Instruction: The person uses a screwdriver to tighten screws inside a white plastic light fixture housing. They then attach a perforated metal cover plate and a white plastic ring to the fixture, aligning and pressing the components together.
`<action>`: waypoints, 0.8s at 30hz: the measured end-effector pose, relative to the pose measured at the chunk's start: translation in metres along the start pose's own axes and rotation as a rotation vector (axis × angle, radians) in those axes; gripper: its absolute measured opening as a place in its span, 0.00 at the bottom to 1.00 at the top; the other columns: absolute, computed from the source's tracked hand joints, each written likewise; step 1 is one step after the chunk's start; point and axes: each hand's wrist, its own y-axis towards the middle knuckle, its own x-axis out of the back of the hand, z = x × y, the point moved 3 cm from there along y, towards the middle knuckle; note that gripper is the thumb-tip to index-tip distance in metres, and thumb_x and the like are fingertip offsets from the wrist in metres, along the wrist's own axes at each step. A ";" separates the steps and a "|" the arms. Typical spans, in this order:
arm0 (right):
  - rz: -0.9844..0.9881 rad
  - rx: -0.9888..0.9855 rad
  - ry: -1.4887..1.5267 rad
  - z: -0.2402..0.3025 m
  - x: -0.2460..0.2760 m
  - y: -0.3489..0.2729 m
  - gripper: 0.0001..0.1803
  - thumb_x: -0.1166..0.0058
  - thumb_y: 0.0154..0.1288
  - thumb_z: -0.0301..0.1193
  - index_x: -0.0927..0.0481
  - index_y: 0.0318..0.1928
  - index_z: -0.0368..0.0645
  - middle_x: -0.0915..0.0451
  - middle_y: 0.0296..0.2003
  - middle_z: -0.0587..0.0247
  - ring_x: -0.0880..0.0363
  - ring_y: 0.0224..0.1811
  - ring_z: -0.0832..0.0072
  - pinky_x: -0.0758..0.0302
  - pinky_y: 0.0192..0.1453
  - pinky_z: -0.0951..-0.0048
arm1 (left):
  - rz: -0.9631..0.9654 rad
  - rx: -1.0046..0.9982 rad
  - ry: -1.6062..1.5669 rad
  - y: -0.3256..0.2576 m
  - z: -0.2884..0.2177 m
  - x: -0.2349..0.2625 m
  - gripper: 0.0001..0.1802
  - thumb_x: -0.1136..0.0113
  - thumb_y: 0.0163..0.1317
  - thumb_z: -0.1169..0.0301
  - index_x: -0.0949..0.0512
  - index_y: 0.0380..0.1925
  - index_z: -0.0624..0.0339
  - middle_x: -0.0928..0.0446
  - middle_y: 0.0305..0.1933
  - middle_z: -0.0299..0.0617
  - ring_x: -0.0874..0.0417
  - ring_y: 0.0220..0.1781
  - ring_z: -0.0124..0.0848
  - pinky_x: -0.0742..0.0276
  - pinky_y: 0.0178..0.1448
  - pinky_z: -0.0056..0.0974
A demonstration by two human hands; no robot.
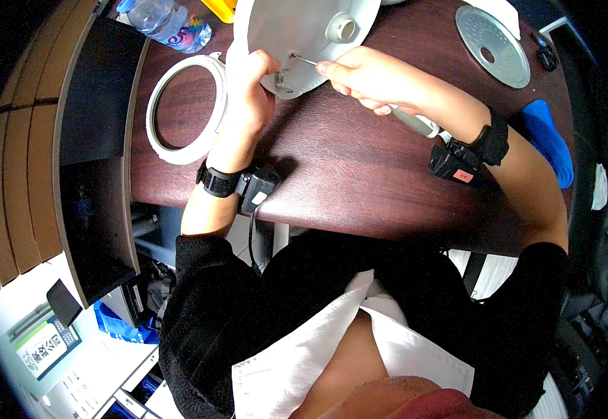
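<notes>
A white plastic housing, hollow side toward me, is tilted up at the table's far side, its top cut off by the picture's edge. Inside it are a short round white spout and a small metal part. My left hand is closed on the housing's near left rim, the thumb over the edge. In my right hand is a thin screwdriver, its metal shaft reaching a small dark hole or screw in the housing wall. The fingers cover its handle.
On the dark wood table lie a white ring, a perforated metal disc and a blue cloth. A water bottle and something yellow are at the far left. A pale rounded piece shows beneath my right forearm.
</notes>
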 end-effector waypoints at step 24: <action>-0.592 0.562 -1.022 0.017 0.001 -0.016 0.20 0.52 0.63 0.39 0.20 0.21 0.38 0.24 0.17 0.49 0.21 0.21 0.55 0.24 0.25 0.58 | -0.052 0.004 0.028 0.005 0.002 0.002 0.11 0.49 0.47 0.70 0.27 0.31 0.63 0.29 0.36 0.41 0.29 0.41 0.34 0.34 0.48 0.37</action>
